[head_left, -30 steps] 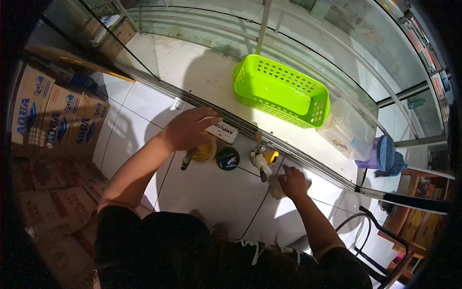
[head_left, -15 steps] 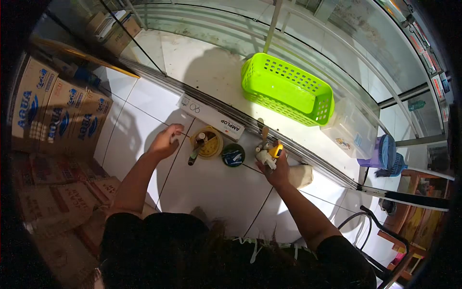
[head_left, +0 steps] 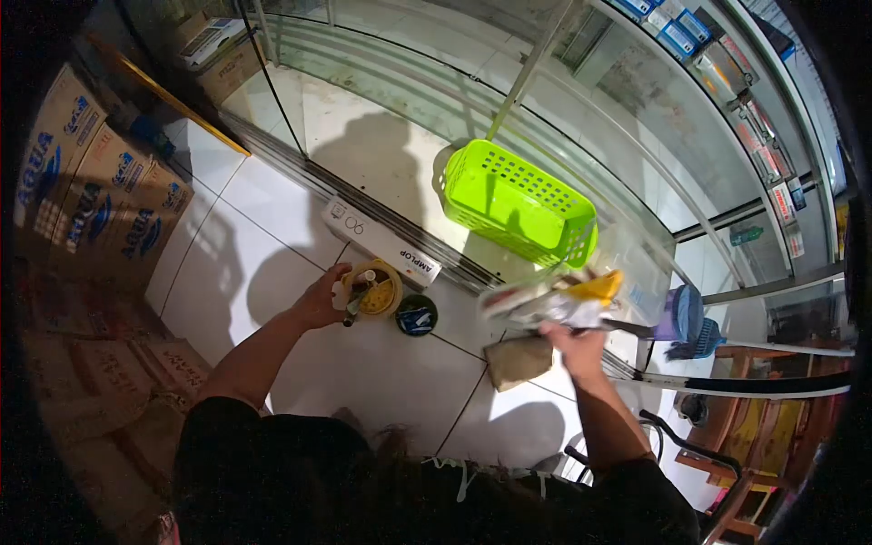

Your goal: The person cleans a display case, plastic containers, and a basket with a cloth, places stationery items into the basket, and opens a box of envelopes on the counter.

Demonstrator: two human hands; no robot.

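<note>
My left hand is at the left rim of a round yellow tub, thumb and fingers closed on its edge. The tub holds a few small items, one with a dark end leaning out over the rim. Beside it stands a small dark round container with blue and white pieces inside. My right hand grips a motion-blurred bundle of white, grey and yellow items, with a dark strip sticking out to the right. Just below that bundle, a beige block-like packet lies on the floor.
A green perforated basket sits on the cabinet's base, with a clear plastic box to its right. A long white AMPLOP box lies along the sliding track. AQUA cartons are stacked at left; a wooden rack stands at right.
My left hand has moved onto the yellow tub's rim. My right hand has swung right and up with items, above the beige packet. The view has shifted slightly.
</note>
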